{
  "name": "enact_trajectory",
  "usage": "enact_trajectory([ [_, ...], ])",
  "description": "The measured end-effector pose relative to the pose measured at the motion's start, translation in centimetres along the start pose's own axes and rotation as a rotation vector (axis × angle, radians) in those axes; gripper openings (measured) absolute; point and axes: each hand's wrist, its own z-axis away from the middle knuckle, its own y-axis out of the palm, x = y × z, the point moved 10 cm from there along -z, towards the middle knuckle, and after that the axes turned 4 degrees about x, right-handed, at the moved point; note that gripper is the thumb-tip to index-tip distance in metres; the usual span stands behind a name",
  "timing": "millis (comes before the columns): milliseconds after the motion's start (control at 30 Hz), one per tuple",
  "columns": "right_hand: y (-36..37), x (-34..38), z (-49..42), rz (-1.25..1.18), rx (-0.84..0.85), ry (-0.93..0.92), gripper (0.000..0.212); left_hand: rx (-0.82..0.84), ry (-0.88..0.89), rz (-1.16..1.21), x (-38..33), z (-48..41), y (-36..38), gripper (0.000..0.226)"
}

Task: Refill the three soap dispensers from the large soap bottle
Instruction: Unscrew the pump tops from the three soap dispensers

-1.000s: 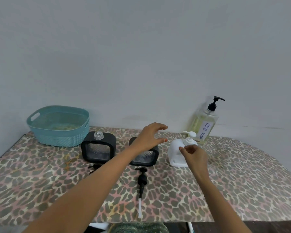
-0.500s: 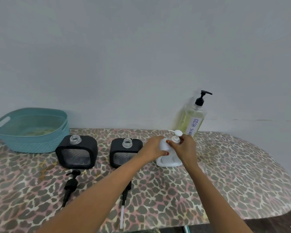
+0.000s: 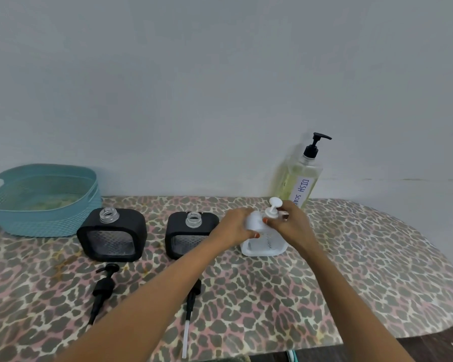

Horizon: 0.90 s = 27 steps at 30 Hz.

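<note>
1. Standing upright toward the right of the leopard-print surface [image 3: 364, 270], head view, the white dispenser [image 3: 266, 244] is held between both hands, with its white pump [image 3: 275, 203] in place on the neck.
2. Left hand [image 3: 233, 228]: the fingers [image 3: 249, 232] are curled round the left shoulder of the white dispenser, thumb across its front face. The grip is firm and in full contact.
3. Right hand [image 3: 290, 226]: the fingers [image 3: 271, 222] are pressed together in a pinch on the collar of the white pump, just below its round head.
4. The large soap bottle [image 3: 298, 181] stands upright against the wall [image 3: 220, 87], just behind the right hand. It has a black pump top, yellowish liquid inside, and a white label reading "DISH SOAP", partly hidden by the hand.
5. The left black dispenser [image 3: 112, 237] and the right black dispenser [image 3: 188, 233] stand side by side to the left of the white one, apart from each other. Both show bare, clear threaded necks with no pump fitted.
6. The left black pump [image 3: 104, 288] lies flat on the surface in front of the left black dispenser. The right black pump [image 3: 192, 296] lies in front of the right one, partly covered by the left forearm, its pale tube pointing toward the near edge.
7. A teal basket [image 3: 42, 202] sits at the far left rear of the surface, beside the left black dispenser.
</note>
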Motion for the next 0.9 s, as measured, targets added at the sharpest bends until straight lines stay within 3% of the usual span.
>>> enact_trajectory([
  [133,-0.4,-0.1,0.3,0.034,-0.128,-0.006,0.047,-0.002,-0.012,-0.028,-0.2,0.0,-0.1,0.054],
  [367,-0.3,-0.5,0.7,-0.084,-0.085,0.006,0.031,0.009,-0.024,-0.017,0.0,-0.2,0.1,0.056],
  [500,0.4,-0.7,0.6,-0.145,-0.074,0.031,0.038,0.005,-0.013,-0.016,0.1,-0.2,0.1,0.055],
  [633,0.1,-1.6,0.4,-0.080,-0.185,0.094,0.054,-0.009,-0.022,-0.018,0.2,-0.2,0.0,0.055],
  [900,0.0,-1.0,1.3,-0.192,-0.159,0.049,0.043,-0.002,-0.010,-0.007,0.4,-0.3,0.1,0.058],
])
